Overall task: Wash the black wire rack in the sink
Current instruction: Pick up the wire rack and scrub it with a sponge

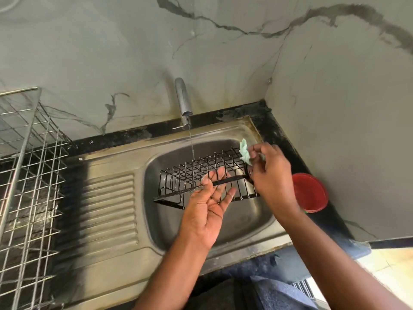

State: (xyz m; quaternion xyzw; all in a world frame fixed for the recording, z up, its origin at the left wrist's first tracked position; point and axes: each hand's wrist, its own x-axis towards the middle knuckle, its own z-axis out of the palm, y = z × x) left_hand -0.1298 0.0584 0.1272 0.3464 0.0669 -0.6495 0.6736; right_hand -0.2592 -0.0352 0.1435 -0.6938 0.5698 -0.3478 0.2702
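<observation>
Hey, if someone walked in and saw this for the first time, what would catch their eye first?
Probably the black wire rack tilted in the sink under a thin stream from the tap. Next, the hands: the left hand lies open under the rack's front bar, and the right hand pinches a pale green cloth at the rack's right end. A red bowl stands out on the dark counter to the right.

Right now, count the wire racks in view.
2: the black rack in the sink, steadied by the left hand, and a silver rack at the left edge, partly cut off.
</observation>
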